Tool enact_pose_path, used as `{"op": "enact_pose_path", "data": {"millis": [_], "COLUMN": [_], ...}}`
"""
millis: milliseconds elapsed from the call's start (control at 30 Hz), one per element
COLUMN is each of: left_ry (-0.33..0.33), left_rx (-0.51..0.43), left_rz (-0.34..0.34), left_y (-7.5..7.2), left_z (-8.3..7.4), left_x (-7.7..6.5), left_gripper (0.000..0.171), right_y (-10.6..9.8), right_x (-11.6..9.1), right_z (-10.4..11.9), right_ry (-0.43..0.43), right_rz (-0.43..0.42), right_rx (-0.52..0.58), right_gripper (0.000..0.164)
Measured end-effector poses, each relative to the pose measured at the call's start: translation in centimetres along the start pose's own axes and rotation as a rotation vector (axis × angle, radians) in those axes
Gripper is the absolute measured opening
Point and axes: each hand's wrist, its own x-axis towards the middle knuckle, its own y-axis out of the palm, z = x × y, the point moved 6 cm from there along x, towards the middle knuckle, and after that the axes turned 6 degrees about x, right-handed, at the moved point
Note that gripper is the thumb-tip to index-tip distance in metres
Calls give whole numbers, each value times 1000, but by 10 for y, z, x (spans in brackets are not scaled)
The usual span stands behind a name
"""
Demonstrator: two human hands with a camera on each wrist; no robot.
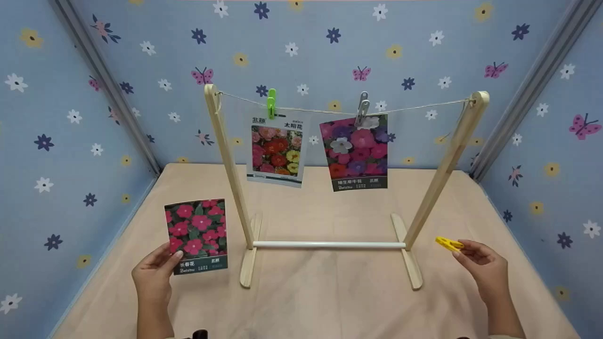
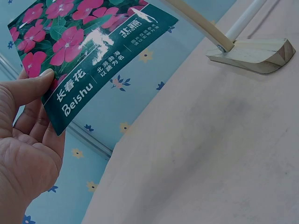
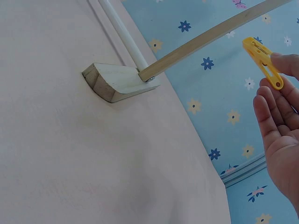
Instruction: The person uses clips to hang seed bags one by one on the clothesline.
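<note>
My left hand [image 1: 155, 270] pinches a seed packet [image 1: 198, 230] by its lower left edge, thumb in front. Pink flowers on green leaves cover the packet, with a dark green band along its bottom, seen closely in the left wrist view. On the right, my right hand [image 1: 485, 268] holds a yellow clothespin [image 1: 449, 243] between thumb and fingers. Between the hands stands a wooden frame [image 1: 229, 174] with a string [image 1: 320, 111] across its top. A green clothespin [image 1: 271, 103] holds a white-bordered flower packet [image 1: 276, 150] there. A grey clothespin [image 1: 362, 109] holds a purple-and-pink flower packet [image 1: 358, 153].
A white rod [image 1: 330, 245] joins the frame's two wooden feet [image 1: 248, 263] low over the pale tabletop [image 1: 325, 301]. Blue walls [image 1: 301, 42] with flowers and butterflies enclose the table at the back and sides. Grey strips [image 1: 108, 84] run along the corners.
</note>
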Motion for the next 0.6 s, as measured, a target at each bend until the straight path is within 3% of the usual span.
{"op": "enact_pose_path", "data": {"millis": [167,600], "left_ry": [11,39], "left_rx": [-18,43], "left_rz": [6,21], "left_y": [2,11], "left_z": [-2,-10], "left_x": [-1,-6], "left_gripper": [32,31], "right_y": [1,8], "right_x": [-2,-6], "right_z": [3,24], "right_ry": [-13,-74], "right_rz": [-5,15], "right_rx": [42,97], "right_gripper": [38,37]}}
